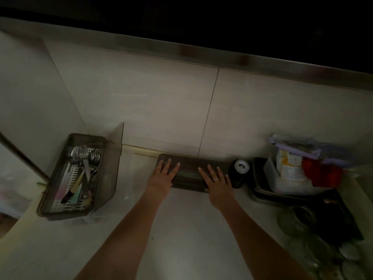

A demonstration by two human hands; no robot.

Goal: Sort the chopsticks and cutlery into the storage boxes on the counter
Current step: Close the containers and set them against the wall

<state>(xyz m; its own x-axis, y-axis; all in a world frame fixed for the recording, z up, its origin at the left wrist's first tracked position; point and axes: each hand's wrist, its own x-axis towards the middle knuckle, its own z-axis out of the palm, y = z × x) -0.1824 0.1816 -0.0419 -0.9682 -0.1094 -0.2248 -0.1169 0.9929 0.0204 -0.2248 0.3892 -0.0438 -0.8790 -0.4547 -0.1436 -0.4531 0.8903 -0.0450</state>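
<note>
Against the tiled wall at the back of the counter (181, 229) sits the closed storage box (191, 174), and both my hands lie flat on its lid: my left hand (161, 176) and my right hand (217, 182), fingers straight, grasping nothing. Well to the left, the open box (109, 178) holds forks (80, 154) and other cutlery.
</note>
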